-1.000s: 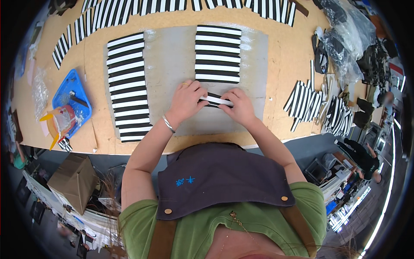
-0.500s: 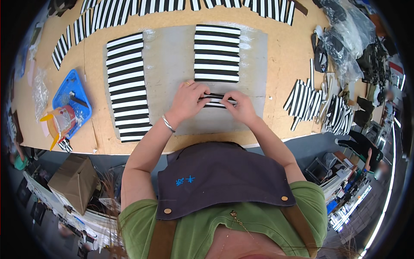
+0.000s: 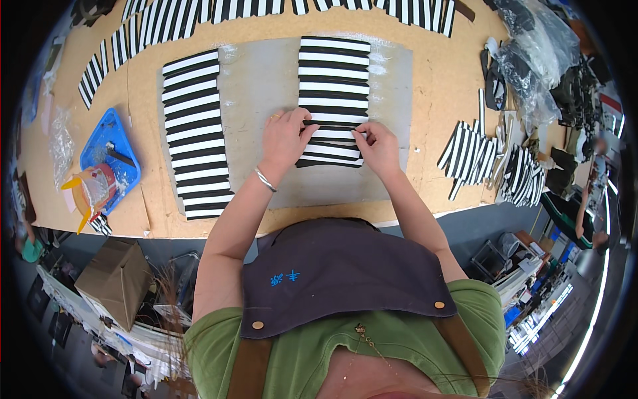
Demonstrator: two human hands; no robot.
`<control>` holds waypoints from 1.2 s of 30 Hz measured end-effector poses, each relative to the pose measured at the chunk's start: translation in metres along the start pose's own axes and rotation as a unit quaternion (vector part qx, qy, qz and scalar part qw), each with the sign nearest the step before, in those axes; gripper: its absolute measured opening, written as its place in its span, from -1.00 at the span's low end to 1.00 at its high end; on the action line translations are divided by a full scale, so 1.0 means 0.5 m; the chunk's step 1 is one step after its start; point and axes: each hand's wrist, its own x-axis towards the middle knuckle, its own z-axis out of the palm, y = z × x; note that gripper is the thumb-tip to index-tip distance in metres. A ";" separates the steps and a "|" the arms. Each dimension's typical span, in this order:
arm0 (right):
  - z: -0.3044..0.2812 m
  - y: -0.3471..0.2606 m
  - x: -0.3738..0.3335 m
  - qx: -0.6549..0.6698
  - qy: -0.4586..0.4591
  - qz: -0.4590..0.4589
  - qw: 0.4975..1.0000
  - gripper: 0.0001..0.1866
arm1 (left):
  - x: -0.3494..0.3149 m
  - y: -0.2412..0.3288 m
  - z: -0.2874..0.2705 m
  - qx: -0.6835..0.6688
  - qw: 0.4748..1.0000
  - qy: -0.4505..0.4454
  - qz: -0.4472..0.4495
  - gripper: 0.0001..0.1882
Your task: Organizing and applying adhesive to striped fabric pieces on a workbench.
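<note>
My left hand (image 3: 286, 138) and my right hand (image 3: 380, 147) pinch the two ends of a black-and-white strip (image 3: 337, 135). It lies level against the lower edge of a column of striped strips (image 3: 333, 80) on a grey board (image 3: 259, 80). Just below, a few more strips (image 3: 330, 157) sit slightly askew between my wrists. A longer column of the same strips (image 3: 197, 143) runs down the board's left side. My fingertips cover the ends of the held strip.
At the left stands a blue tray (image 3: 130, 174) with a cup-like container (image 3: 100, 183) by it. Loose striped strips (image 3: 468, 156) lie heaped at the right, below clear plastic wrap (image 3: 538, 60). More strips (image 3: 226, 10) fan along the far edge.
Both hands have moved away from me, up to the right column's lower edge, with a strip between them. They stand slightly farther apart, and the strips below show more fully.
</note>
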 end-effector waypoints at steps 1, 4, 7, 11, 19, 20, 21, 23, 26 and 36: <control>0.000 0.000 0.000 0.000 0.000 0.000 1.000 -0.89 | 0.000 -0.002 0.002 0.003 1.000 0.003 0.003 -0.80; 0.001 0.001 0.000 0.003 0.005 0.008 1.000 -0.90 | 0.001 -0.008 0.005 0.005 1.000 -0.019 -0.019 -0.79; 0.001 -0.004 -0.001 -0.003 0.007 0.008 1.000 -0.87 | -0.001 -0.011 0.010 0.035 0.997 0.056 0.036 -0.77; -0.005 -0.020 -0.025 -0.075 0.026 -0.087 0.993 -0.76 | -0.030 0.009 -0.011 0.018 0.995 0.011 0.095 -0.72; 0.000 -0.026 -0.048 -0.157 -0.081 -0.185 0.967 -0.64 | -0.062 0.034 -0.017 0.064 0.980 -0.146 0.116 -0.67; -0.001 -0.028 -0.046 -0.160 -0.103 -0.182 0.965 -0.65 | -0.063 0.035 -0.017 0.065 0.980 -0.145 0.116 -0.67; -0.002 -0.029 -0.046 -0.163 -0.124 -0.179 0.962 -0.66 | -0.063 0.036 -0.017 0.065 0.979 -0.155 0.119 -0.68; 0.002 -0.030 -0.048 -0.160 -0.134 -0.166 0.964 -0.66 | -0.067 0.037 -0.014 0.066 0.977 -0.164 0.123 -0.68; 0.003 -0.028 -0.055 -0.143 -0.156 -0.153 0.965 -0.65 | -0.077 0.039 -0.013 0.043 0.978 -0.176 0.104 -0.69; -0.023 -0.040 -0.139 -0.114 -0.135 -0.165 0.970 -0.65 | -0.169 0.038 -0.036 0.011 0.979 -0.189 0.071 -0.71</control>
